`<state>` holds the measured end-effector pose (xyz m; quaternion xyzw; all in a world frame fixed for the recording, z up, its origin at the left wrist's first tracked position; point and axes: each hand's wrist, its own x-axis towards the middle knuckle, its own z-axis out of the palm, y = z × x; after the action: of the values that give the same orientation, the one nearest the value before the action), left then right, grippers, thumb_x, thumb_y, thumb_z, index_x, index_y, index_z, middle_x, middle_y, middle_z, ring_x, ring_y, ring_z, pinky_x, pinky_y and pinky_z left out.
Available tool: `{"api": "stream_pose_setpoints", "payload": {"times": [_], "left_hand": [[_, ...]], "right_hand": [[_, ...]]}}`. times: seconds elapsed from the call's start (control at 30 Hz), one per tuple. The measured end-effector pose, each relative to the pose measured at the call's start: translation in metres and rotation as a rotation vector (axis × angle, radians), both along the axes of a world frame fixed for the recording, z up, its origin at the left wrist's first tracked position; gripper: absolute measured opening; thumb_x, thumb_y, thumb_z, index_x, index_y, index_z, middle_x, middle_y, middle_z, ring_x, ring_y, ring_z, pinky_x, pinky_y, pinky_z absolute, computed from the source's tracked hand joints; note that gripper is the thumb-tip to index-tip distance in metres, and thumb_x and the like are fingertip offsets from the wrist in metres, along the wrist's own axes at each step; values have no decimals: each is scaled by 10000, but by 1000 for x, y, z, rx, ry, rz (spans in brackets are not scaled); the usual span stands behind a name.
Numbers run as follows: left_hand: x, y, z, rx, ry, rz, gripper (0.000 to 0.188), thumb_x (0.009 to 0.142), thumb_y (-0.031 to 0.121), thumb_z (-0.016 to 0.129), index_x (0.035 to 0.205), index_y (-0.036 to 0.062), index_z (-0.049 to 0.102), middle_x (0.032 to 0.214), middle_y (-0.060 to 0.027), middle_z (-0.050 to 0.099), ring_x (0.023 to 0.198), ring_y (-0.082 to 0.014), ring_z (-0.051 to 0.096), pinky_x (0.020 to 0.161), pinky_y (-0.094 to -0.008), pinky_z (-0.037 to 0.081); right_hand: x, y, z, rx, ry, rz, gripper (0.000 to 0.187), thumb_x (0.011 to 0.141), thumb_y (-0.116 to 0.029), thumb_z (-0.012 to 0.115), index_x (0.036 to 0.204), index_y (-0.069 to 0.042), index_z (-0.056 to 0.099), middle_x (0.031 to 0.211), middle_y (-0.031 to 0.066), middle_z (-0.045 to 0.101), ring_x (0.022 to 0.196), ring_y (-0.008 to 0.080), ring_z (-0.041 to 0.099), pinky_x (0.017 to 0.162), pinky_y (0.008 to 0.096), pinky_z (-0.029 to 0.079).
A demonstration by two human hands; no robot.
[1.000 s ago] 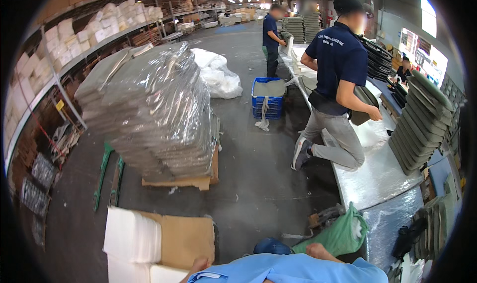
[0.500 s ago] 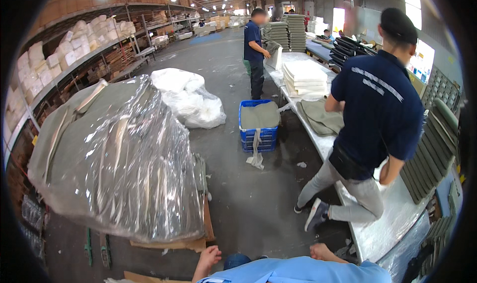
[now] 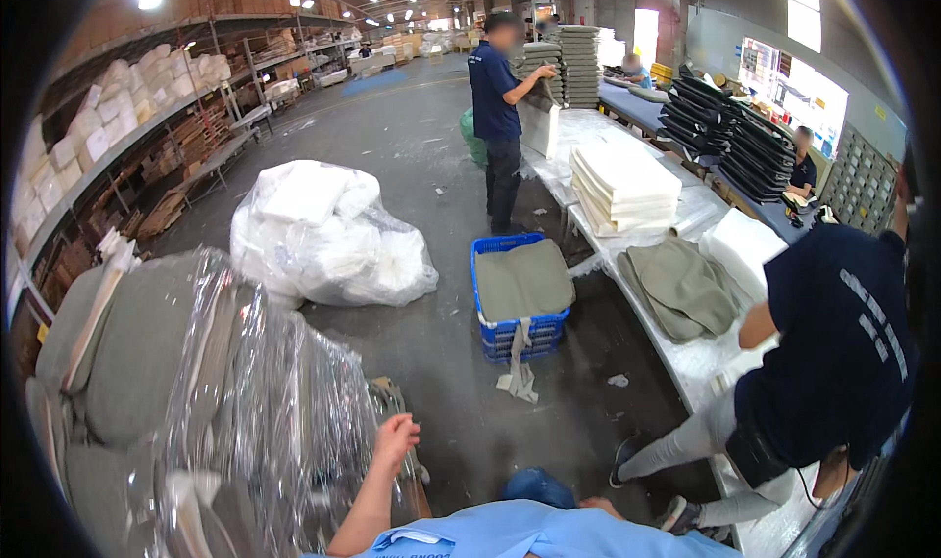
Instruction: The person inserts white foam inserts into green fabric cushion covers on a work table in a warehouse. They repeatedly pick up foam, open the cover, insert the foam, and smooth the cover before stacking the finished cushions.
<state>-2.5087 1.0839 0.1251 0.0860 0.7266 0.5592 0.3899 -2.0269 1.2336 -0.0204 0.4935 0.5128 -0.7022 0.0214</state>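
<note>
My left hand [image 3: 395,440] is raised at the lower middle, its fingers loosely bent and nothing in it. Just left of it stands a big stack of grey-green cushions [image 3: 294,401] wrapped in shiny clear film; the hand does not appear to hold the film. Of my right hand [image 3: 598,506] only a small part shows beyond my blue shirt, low and close to my body. Its fingers cannot be made out. Ahead of me on the floor, a blue plastic crate [image 3: 524,338] holds folded grey-green fabric [image 3: 527,279], with a strip hanging over its front.
White pieces in a clear plastic bag [image 3: 333,235] lie on the floor ahead left. Along the right runs a long table [image 3: 613,264] bearing white sheets [image 3: 625,181] and grey-green fabric [image 3: 681,284]. One co-worker [image 3: 823,342] leans over it close by; another [image 3: 498,107] stands farther off.
My view has shifted forward, bringing the crate and bag nearer. My left hand has risen beside the wrapped stack; my right has drawn in toward my body. The near co-worker now bends lower over the table.
</note>
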Motion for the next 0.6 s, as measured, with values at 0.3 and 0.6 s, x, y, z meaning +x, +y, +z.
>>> {"api": "stream_pose_setpoints", "payload": {"times": [0.3,0.6], "left_hand": [[-163,235,20,110,40,-264,392,1041,303,591,1385,115,601,1159,-54,710,946,-140,661,822,-308,530],[-318,272,-18,-35,-175,-40,388,1034,289,588,1381,116,602,1161,-54,715,919,-140,666,791,-302,522]], "right_hand": [[-196,192,21,-188,-374,64,201,869,-272,649,795,-85,659,663,75,606,509,196,576,388,324,409],[-448,489,58,176,-326,-253,165,851,-226,598,763,-90,570,605,65,530,433,216,521,330,339,351]]}}
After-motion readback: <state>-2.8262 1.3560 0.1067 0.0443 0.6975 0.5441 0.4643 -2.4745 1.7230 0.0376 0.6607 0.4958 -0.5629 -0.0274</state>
